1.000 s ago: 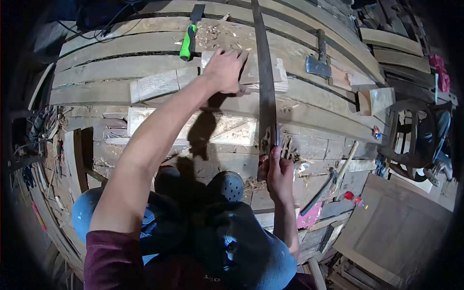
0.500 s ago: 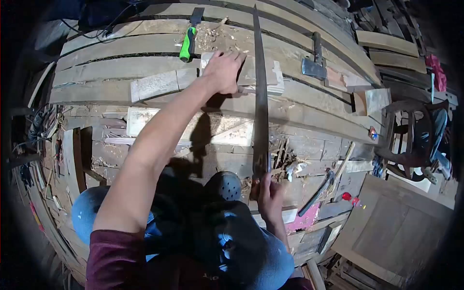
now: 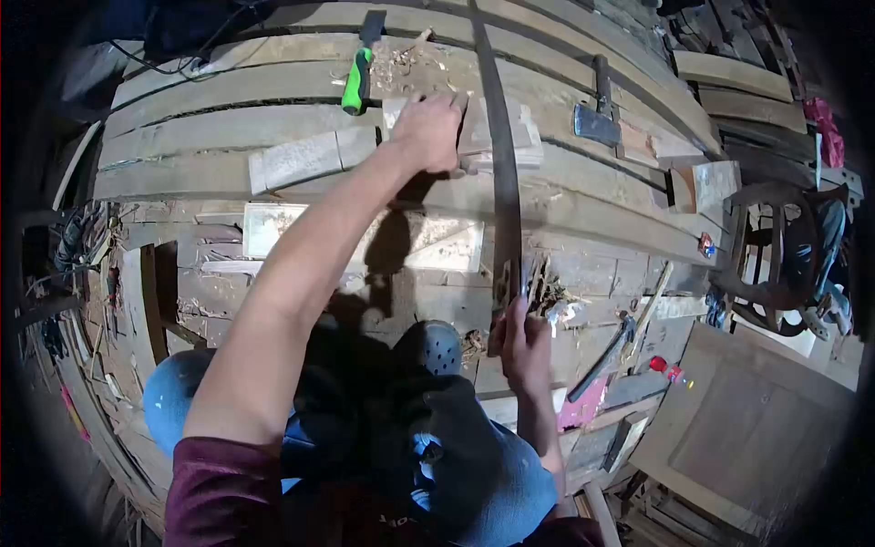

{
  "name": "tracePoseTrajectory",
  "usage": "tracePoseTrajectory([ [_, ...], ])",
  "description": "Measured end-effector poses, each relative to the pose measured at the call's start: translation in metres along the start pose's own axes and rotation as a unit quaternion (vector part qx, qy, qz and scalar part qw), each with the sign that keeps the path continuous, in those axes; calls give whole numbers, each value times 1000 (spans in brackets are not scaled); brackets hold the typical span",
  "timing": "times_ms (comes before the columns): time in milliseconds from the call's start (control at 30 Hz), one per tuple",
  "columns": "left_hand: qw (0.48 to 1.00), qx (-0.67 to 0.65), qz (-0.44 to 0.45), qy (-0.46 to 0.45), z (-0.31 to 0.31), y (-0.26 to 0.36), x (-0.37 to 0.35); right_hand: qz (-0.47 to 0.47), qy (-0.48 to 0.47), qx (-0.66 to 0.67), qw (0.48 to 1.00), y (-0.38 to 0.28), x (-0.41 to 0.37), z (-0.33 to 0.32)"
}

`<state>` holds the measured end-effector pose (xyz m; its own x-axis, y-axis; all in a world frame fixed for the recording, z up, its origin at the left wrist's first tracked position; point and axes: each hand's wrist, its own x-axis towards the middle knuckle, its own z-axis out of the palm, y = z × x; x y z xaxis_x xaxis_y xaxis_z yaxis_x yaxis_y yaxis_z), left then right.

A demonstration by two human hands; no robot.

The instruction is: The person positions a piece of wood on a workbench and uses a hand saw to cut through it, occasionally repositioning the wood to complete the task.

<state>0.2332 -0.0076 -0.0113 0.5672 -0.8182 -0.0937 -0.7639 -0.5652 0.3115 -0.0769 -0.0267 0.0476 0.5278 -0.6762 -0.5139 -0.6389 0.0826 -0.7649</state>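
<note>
Head camera view: my left hand is pressed down over a short, pale brown wooden block, its fingers bent together across the top and clasping it. My right hand is closed around the near end of a long saw with a dark grey, tapering metal blade, the thumb laid along it. That blade points away from me, running just right of my left hand and crossing over the block; I cannot tell whether its teeth touch the wood.

Under both lies a bench of weathered, greyish wooden slats. To the left of my left hand sits a whitish rectangular wood piece; beyond it, slightly left, is a flat-bladed tool with a bright green and black handle, near some curled shavings. Well right of that hand rests a hatchet with a dark metal head and short handle.

Nearer me than my left hand, a pale flat board lies lower down. Right of my right hand are a curved black tool and a pink sheet; to its left is my dark, perforated clog.
</note>
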Motion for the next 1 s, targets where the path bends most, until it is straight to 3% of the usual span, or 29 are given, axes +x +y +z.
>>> tracePoseTrajectory([
  [100,1000,-24,-1,8,6,9,-6,23,-33,74,996,0,3,-15],
  [167,1000,-12,8,9,-1,6,-4,17,-3,-26,1000,-6,-13,-8],
  [300,998,-17,36,41,13,-4,0,30,-15,18,999,18,-17,-5],
  [367,999,-16,29,17,6,-2,-3,1,1,-76,997,-9,-2,0],
  [467,999,-25,32,-7,-3,1,-4,-30,-19,-35,999,-7,14,13],
  [600,996,-26,52,64,11,-3,-4,-19,1,2,1000,22,-23,3],
  [700,997,-32,41,53,7,-1,-4,14,-24,-10,1000,-4,0,0],
  [833,998,-34,52,20,4,-4,-2,-55,-2,-39,998,-25,23,22],
  [1000,997,-44,47,42,6,-3,-2,-16,8,3,1000,0,4,13],
])
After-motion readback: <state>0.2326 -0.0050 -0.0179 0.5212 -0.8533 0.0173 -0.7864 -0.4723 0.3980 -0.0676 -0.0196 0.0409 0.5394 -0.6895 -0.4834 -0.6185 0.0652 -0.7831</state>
